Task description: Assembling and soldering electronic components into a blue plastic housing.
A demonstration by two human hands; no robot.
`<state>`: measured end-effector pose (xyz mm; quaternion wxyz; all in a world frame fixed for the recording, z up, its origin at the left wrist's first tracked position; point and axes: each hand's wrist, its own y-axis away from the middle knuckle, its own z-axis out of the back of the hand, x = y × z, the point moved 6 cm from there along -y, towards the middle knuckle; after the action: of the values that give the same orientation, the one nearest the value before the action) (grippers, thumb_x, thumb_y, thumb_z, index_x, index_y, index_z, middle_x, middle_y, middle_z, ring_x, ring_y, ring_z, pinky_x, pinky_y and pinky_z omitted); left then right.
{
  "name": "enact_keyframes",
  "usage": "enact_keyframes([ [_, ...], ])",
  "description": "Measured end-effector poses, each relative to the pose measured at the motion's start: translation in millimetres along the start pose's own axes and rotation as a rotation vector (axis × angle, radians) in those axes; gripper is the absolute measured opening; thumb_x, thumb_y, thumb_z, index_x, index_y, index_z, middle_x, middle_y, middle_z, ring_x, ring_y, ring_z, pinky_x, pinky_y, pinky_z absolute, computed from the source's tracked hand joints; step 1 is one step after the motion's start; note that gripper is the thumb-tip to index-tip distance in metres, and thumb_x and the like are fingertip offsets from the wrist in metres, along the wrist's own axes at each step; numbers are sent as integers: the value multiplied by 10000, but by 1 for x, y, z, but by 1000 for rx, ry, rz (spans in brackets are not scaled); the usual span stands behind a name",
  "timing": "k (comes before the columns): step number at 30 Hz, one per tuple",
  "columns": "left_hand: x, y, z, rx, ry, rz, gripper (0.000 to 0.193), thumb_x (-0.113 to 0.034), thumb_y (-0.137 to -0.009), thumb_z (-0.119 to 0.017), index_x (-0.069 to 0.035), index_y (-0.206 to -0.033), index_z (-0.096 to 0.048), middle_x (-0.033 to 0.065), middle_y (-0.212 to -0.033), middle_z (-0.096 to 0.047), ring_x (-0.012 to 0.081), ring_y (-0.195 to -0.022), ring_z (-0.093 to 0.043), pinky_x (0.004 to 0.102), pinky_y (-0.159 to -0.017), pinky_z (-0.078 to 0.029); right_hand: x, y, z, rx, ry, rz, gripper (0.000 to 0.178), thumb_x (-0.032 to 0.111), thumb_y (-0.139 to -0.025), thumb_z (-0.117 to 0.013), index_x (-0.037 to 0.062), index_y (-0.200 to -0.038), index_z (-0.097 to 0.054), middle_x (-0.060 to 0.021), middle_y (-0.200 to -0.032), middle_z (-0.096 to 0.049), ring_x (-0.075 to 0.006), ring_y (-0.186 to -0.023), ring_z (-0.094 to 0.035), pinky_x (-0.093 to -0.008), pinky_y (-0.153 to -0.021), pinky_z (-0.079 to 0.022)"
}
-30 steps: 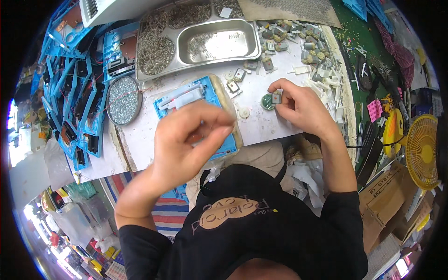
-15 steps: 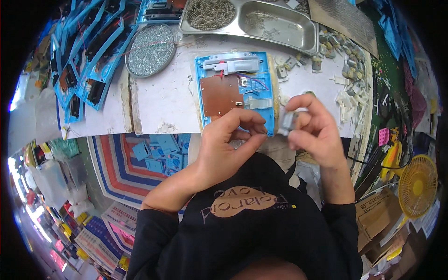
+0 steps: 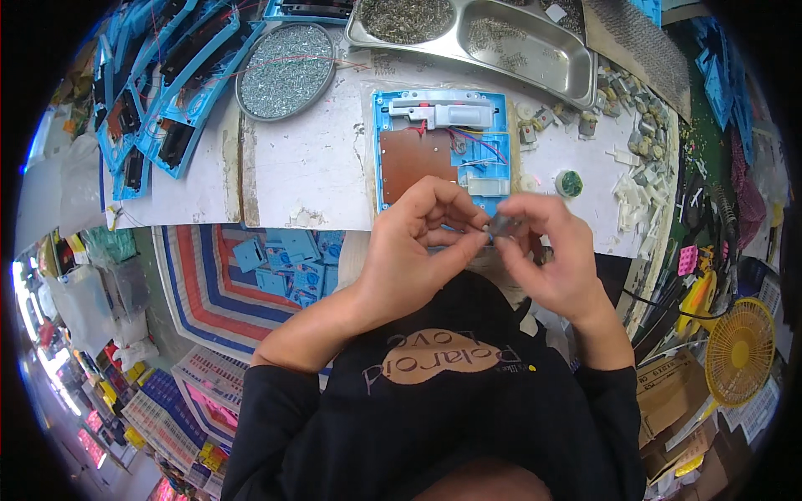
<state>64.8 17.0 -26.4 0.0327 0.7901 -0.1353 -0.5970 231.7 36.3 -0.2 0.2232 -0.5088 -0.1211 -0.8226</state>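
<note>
My left hand (image 3: 424, 238) is closed in a pinch in front of the blue plastic housing (image 3: 505, 125); whatever sits between its fingertips is too small to name. Close against it, my right hand (image 3: 551, 250) grips a small grey part (image 3: 504, 225), blurred by motion, that meets the left fingertips. The housing lies open side up on the table and holds a brown circuit board (image 3: 413, 163), a pale grey mechanism (image 3: 447, 114) along its top, thin coloured wires and a clear-white block (image 3: 486, 186). My fingers cover part of its lower edge.
A round tray of small screws (image 3: 286, 73) and a divided metal tray (image 3: 535, 52) stand at the back. Small motors (image 3: 647, 125) and white plastic pieces (image 3: 637, 196) lie right, near a round green-topped piece (image 3: 569, 184). Blue housings (image 3: 171, 100) are stacked left; a yellow fan (image 3: 739, 353) stands lower right.
My right hand has moved left with the grey part, bringing it to the left fingertips. The green-topped piece, mostly hidden before, now shows. The whole view has shifted slightly.
</note>
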Motion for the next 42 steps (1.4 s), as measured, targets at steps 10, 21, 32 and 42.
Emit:
enact_keyframes([
  [10,-37,6,-7,51,-722,-713,261,117,-803,-739,-6,-1018,-657,137,-953,-726,263,-844,-729,331,-718,-571,11,-6,13,-3,1,29,419,99,-768,-855,61,-1143,-671,-63,-805,-661,-155,-574,-580,-291,-565,-483],
  [21,-42,3,-6,102,-637,-655,265,96,-761,-753,-1,-983,-646,167,-1076,-693,316,-920,-698,363,-767,-563,32,-1,13,-109,113,437,438,-46,-688,-815,45,-1090,-668,-124,-928,-696,-302,-720,-647,-365,-628,-521],
  [32,-42,-18,10,81,-622,-608,405,25,-690,-826,-54,-1066,-697,141,-1158,-578,284,-944,-608,382,-798,-531,15,10,34,-207,190,263,409,-68,-678,-810,55,-1060,-727,-107,-1025,-704,-274,-885,-639,-352,-751,-516],
  [42,-39,-63,1,147,-1257,-931,257,-123,-701,-826,-166,-945,-757,7,-969,-604,221,-918,-582,395,-883,-397,-4,20,54,-323,93,165,345,-59,-709,-791,31,-1038,-738,-115,-1003,-719,-271,-901,-649,-348,-790,-518],
])
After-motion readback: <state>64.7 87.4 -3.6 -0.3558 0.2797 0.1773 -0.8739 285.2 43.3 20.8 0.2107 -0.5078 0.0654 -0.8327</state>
